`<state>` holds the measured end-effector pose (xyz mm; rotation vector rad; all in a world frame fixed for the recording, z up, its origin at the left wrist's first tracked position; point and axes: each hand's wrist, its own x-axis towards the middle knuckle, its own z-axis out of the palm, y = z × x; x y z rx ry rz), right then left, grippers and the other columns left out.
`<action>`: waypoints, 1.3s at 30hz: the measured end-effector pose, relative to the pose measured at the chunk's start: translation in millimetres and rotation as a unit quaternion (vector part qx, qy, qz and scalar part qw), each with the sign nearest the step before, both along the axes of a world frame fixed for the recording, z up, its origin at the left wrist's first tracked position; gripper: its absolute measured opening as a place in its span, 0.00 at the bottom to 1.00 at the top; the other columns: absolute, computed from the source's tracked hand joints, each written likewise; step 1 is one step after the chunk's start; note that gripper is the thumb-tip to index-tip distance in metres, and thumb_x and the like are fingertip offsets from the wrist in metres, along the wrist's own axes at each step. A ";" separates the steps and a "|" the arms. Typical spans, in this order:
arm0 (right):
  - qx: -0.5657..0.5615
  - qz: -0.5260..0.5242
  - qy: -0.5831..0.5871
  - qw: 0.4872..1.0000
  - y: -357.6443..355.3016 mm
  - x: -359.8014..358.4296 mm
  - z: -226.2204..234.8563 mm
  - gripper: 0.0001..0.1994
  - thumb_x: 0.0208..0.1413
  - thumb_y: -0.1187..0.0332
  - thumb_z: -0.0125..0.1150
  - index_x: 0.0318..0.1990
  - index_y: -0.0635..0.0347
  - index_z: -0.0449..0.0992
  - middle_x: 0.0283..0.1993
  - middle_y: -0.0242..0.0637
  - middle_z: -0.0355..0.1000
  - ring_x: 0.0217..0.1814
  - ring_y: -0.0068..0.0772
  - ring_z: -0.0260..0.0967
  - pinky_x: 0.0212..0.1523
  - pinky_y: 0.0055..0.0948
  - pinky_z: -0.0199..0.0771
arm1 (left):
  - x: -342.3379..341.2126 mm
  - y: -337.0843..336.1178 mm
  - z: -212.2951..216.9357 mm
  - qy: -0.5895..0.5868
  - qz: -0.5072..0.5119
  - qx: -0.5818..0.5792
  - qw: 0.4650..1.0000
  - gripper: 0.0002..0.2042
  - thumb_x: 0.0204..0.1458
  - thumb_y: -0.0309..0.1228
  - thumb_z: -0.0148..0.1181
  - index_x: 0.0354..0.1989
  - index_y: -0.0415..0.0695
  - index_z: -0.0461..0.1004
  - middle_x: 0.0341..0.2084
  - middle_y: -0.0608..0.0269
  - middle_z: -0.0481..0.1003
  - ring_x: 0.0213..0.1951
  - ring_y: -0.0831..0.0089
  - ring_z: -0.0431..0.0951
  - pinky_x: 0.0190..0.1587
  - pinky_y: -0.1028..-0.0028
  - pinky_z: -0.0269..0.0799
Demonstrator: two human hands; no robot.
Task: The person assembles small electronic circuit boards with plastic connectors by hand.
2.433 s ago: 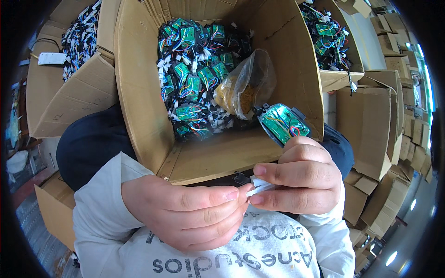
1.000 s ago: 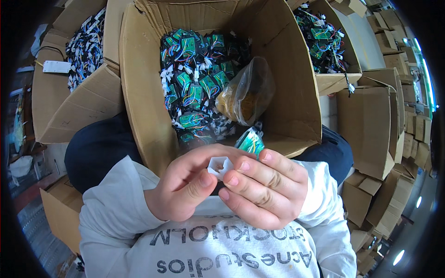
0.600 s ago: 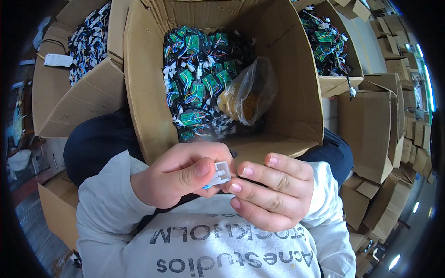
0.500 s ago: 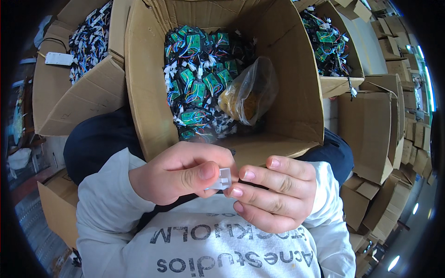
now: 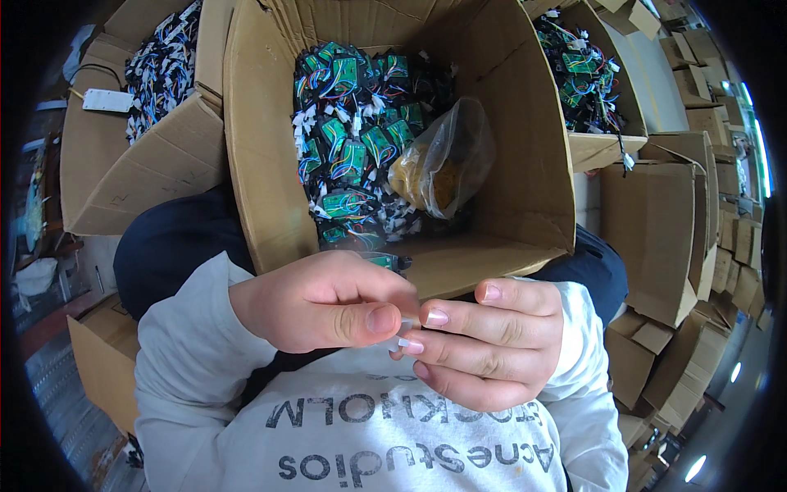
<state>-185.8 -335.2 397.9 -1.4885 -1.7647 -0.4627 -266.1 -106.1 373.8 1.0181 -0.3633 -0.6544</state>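
Note:
In front of my chest, my left hand (image 5: pixel 336 303) is closed, its thumb pressing against its fingers. Between them sits a small translucent white plastic piece (image 5: pixel 393 344), mostly covered now. My right hand (image 5: pixel 496 344) meets it from the right, index fingertip and thumb pinched together at the piece, the other fingers stretched out towards the left hand. Just beyond my left knuckles part of a green circuit board (image 5: pixel 382 261) shows; whether the hand touches it I cannot tell.
An open cardboard box (image 5: pixel 525 164) stands before me, holding wired green boards (image 5: pixel 352 160) and a clear bag of yellowish material (image 5: pixel 443 172). Open boxes of wired parts flank it, left (image 5: pixel 156 164) and right (image 5: pixel 607 148). More cartons (image 5: pixel 648 238) stack up at right.
My left thumb has slid right over the plastic piece, hiding most of its square face. The green board beyond my left hand has come into sight. My right hand has barely shifted.

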 end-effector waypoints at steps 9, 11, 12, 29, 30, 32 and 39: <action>0.007 -0.002 -0.003 1.000 1.3 0.9 -1.2 0.01 0.53 0.71 0.61 0.31 0.54 0.76 0.43 0.38 0.81 0.51 0.36 0.79 0.58 0.36 0.72 | 1.2 0.6 -0.5 0.023 -0.025 -0.027 0.999 0.22 0.65 0.46 0.49 0.49 0.35 0.74 0.31 0.67 0.74 0.35 0.80 0.70 0.38 0.77 0.66; 0.006 0.004 0.003 1.000 1.3 1.1 -1.3 0.01 0.53 0.72 0.61 0.31 0.54 0.76 0.43 0.39 0.81 0.51 0.37 0.79 0.58 0.36 0.72 | 1.4 0.3 0.6 0.026 -0.031 -0.029 0.999 0.22 0.65 0.46 0.49 0.48 0.35 0.74 0.31 0.67 0.74 0.35 0.80 0.70 0.39 0.76 0.66; 0.007 0.011 0.009 1.000 1.3 1.2 -1.3 0.01 0.53 0.72 0.61 0.30 0.55 0.76 0.43 0.39 0.81 0.51 0.37 0.79 0.58 0.36 0.73 | 1.9 -0.6 2.9 0.036 -0.033 -0.026 0.998 0.22 0.65 0.47 0.49 0.47 0.36 0.74 0.31 0.67 0.74 0.35 0.80 0.70 0.39 0.76 0.67; -0.053 0.120 0.128 0.983 -2.7 3.7 -4.4 0.07 0.49 0.77 0.65 0.34 0.57 0.74 0.45 0.43 0.80 0.53 0.41 0.78 0.62 0.41 0.68 | 3.7 -5.9 -8.9 -0.054 -0.015 -0.031 0.998 0.21 0.64 0.45 0.53 0.40 0.35 0.74 0.27 0.61 0.75 0.31 0.75 0.73 0.35 0.73 0.68; -0.056 0.128 0.134 0.981 -3.0 3.9 -4.5 0.07 0.50 0.77 0.65 0.34 0.57 0.74 0.45 0.45 0.80 0.54 0.42 0.77 0.62 0.42 0.68 | 4.2 -7.0 -9.0 -0.067 -0.005 -0.031 0.997 0.20 0.64 0.46 0.53 0.38 0.36 0.73 0.26 0.62 0.74 0.29 0.74 0.73 0.34 0.73 0.67; -0.059 0.129 0.141 0.980 -2.9 4.2 -3.9 0.06 0.50 0.77 0.65 0.34 0.58 0.74 0.45 0.45 0.80 0.54 0.43 0.77 0.63 0.43 0.68 | 3.3 -7.8 -10.5 -0.080 0.007 -0.030 0.996 0.20 0.64 0.46 0.53 0.36 0.36 0.73 0.24 0.62 0.74 0.28 0.74 0.72 0.32 0.73 0.67; -0.053 0.146 0.179 0.972 -3.1 3.2 -7.8 0.05 0.50 0.78 0.65 0.33 0.59 0.76 0.46 0.47 0.80 0.55 0.44 0.77 0.65 0.46 0.65 | 2.0 -10.3 -13.4 -0.130 0.043 -0.003 0.991 0.20 0.63 0.47 0.54 0.30 0.39 0.70 0.20 0.61 0.69 0.23 0.66 0.69 0.28 0.71 0.64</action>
